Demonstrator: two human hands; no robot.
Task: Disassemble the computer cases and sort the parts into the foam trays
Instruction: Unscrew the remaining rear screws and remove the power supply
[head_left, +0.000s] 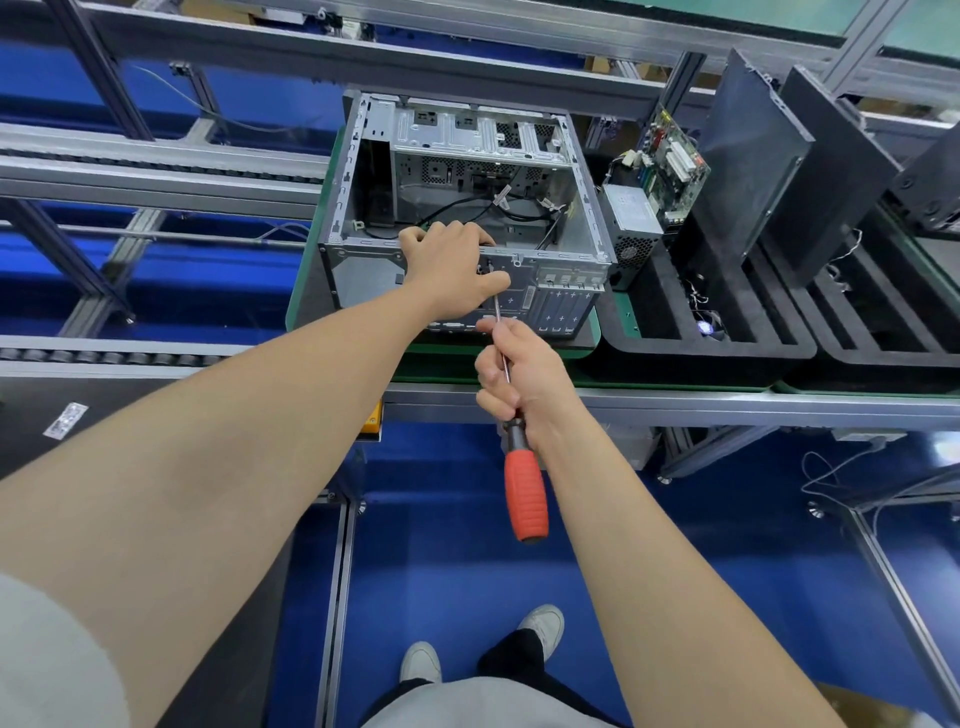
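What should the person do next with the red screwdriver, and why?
Probably slide the right hand back onto the red handle of the screwdriver, for a stronger twist. At the moment that hand grips the bare metal shaft, while the tip sits at the back panel of the computer case, beside the left hand, which holds the top edge.

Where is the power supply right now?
In the head view, right of centre: the power supply stands in the foam tray, just right of the open computer case, in front of the motherboard.

Left hand (452, 270) on case (363, 273), right hand (519, 374) (gripping screwdriver (525, 493))
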